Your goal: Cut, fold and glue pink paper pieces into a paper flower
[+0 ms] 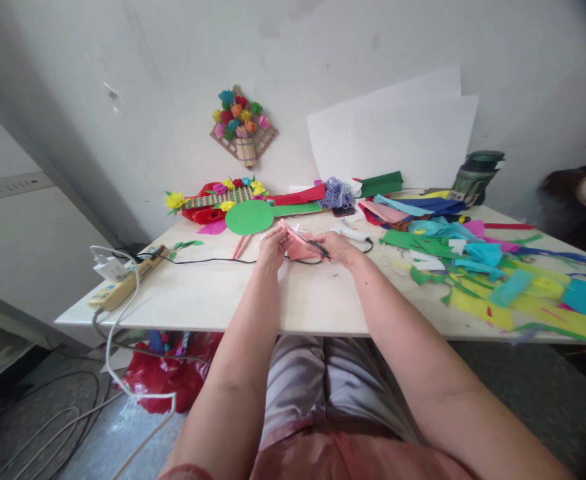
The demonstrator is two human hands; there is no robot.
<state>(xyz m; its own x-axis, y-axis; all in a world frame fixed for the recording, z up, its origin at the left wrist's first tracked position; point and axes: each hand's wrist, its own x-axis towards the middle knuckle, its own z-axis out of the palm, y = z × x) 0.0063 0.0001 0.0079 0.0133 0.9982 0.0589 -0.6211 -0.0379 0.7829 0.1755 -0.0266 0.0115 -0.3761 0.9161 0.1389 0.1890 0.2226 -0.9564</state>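
Over the middle of the white table (323, 300), my left hand (274, 244) pinches a narrow pink strip of paper or felt (291, 230). My right hand (337, 248) is closed on dark-handled scissors (317, 249), whose blades point left along the strip. Whether the blades touch the strip I cannot tell. Behind and below them lies a larger pink piece (301, 249), partly covered by the hands. Two thin pink rolled strips (241, 247) rest left of my left hand. A white glue gun (349, 233) lies just beyond my right hand.
Colourful scraps (477, 267) cover the table's right side, with a green bottle (477, 177) behind. A green round piece (249, 217) and a flower-decorated woven piece (217, 197) lie at the back. A power strip (127, 280) with cables sits left. A red bag (167, 377) is below.
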